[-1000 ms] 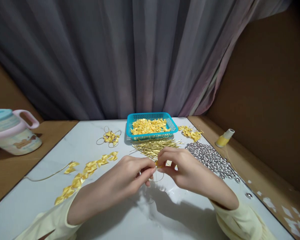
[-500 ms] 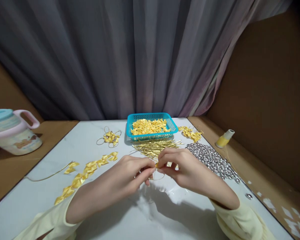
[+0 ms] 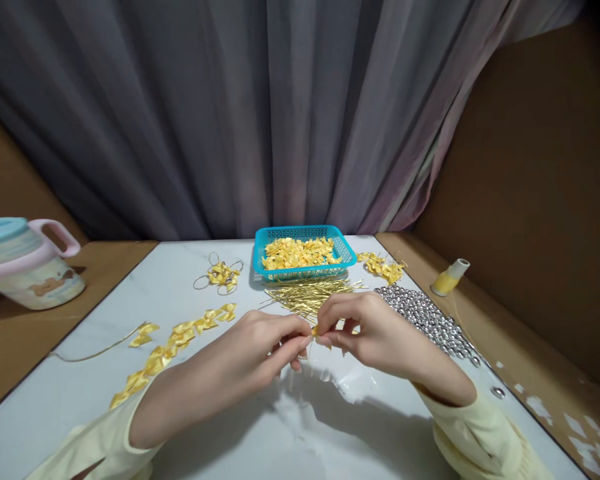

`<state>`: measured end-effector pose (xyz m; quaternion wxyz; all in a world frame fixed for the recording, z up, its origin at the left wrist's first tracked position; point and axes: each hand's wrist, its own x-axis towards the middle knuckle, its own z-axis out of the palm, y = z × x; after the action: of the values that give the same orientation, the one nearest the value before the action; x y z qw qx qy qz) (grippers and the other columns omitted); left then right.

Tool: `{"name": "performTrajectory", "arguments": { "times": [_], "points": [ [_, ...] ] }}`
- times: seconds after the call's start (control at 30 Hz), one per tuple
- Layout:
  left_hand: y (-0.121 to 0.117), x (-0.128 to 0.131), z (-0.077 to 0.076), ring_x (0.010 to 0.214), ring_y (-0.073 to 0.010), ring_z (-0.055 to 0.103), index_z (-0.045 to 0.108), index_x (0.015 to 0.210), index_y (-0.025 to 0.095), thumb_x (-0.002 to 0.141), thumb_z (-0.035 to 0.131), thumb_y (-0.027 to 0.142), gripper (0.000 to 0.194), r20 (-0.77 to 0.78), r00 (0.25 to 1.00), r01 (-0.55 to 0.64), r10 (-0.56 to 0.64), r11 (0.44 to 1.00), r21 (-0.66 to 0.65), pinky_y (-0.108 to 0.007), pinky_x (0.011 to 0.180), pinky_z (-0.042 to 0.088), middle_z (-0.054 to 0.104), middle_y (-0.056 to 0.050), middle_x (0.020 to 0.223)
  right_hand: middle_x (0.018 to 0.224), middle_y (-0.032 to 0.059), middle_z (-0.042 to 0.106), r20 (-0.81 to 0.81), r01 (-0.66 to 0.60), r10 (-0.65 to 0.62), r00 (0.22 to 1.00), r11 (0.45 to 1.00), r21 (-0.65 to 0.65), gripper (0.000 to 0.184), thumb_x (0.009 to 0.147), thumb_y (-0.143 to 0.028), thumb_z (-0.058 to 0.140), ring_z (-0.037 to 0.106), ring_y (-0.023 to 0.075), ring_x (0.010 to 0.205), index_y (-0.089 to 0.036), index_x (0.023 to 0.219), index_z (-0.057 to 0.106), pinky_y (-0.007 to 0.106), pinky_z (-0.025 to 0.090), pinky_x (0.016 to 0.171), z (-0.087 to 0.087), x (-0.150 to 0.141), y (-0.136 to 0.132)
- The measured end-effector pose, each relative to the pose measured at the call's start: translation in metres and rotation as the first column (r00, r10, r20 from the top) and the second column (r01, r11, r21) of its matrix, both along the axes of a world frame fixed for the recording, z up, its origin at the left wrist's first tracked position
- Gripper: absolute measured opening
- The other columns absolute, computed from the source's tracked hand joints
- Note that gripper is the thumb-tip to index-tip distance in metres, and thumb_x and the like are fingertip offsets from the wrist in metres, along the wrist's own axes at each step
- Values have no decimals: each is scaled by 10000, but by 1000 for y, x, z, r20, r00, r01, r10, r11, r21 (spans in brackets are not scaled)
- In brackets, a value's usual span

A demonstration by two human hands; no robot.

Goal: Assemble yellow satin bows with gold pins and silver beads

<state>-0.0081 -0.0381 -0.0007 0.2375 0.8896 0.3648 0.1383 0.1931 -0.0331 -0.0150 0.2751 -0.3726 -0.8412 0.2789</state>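
Note:
In the middle of the table, my left hand (image 3: 273, 343) and my right hand (image 3: 357, 327) meet fingertip to fingertip. Between them is a small yellow ribbon bow (image 3: 315, 330), mostly covered by the fingers. Both hands are closed in a pinch on it. Some thin cord shows faintly under the left fingertips. Just behind the hands lies a pile of gold twist ties (image 3: 305, 293). A row of yellow bows (image 3: 183, 333) runs beside my left forearm, with one bow on a cord (image 3: 143, 335) farther left.
A blue basket (image 3: 305, 272) of yellow bows stands at the back. Silver beads (image 3: 425, 320) are heaped at right, near a thread spool (image 3: 450, 277). Bow clusters with cord loops lie at back left (image 3: 223, 275) and back right (image 3: 384, 268). A lidded cup (image 3: 35, 263) stands far left.
My right hand has shifted slightly up and turned a little. The cord loop that hung below the fingertips is now hardly visible. My left hand stays nearly in place.

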Motion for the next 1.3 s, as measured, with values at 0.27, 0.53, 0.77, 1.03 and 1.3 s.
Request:
{"name": "performTrajectory", "arguments": {
  "times": [0.27, 0.53, 0.77, 1.03, 1.3],
  "points": [
    [1, -1, 0, 605, -65, 588, 626, 900, 224, 927, 442, 221, 186, -5, 1000, 6, -6, 1000, -2, -172, 601, 383, 658, 70, 698, 758, 22, 640, -7, 2, -2, 1000, 1000, -10, 103, 774, -55, 622, 560, 99, 656, -126, 718, 671, 202, 408, 576, 0, -1, 2],
    [3, -2, -1, 602, -78, 582, 625, 951, 257, 901, 496, 304, 147, -6, 999, -44, 44, 999, -32, -183, 565, 391, 652, 74, 694, 759, 22, 643, -18, 19, -19, 1000, 1000, 17, 108, 761, -42, 629, 569, 100, 670, -124, 712, 680, 203, 403, 580, -2, 0, 2],
    [19, -6, -1, 598, -120, 585, 585, 834, 209, 914, 344, 517, 400, 15, 964, -259, 264, 954, -152, -211, 537, 445, 630, 20, 694, 764, 29, 656, -62, 44, -43, 997, 999, 13, 129, 749, -12, 631, 586, 104, 678, -116, 690, 679, 203, 422, 601, 3, 1, 0],
    [17, 3, -8, 475, -104, 544, 511, 761, 197, 938, 301, 477, 392, 30, 991, -113, 131, 931, -348, -192, 472, 440, 604, 38, 566, 769, 32, 659, -63, 54, -52, 997, 998, 33, 145, 746, -2, 625, 590, 110, 672, -122, 688, 684, 209, 431, 604, 2, 1, 0],
    [16, 13, -9, 548, -147, 626, 560, 757, 164, 918, 350, 483, 414, 94, 982, -102, 166, 872, -478, -220, 488, 484, 674, -25, 628, 757, 25, 651, -80, 33, -31, 996, 999, 24, 192, 723, 51, 600, 589, 102, 667, -120, 672, 671, 199, 431, 607, 1, 0, 0]
  ]
}}
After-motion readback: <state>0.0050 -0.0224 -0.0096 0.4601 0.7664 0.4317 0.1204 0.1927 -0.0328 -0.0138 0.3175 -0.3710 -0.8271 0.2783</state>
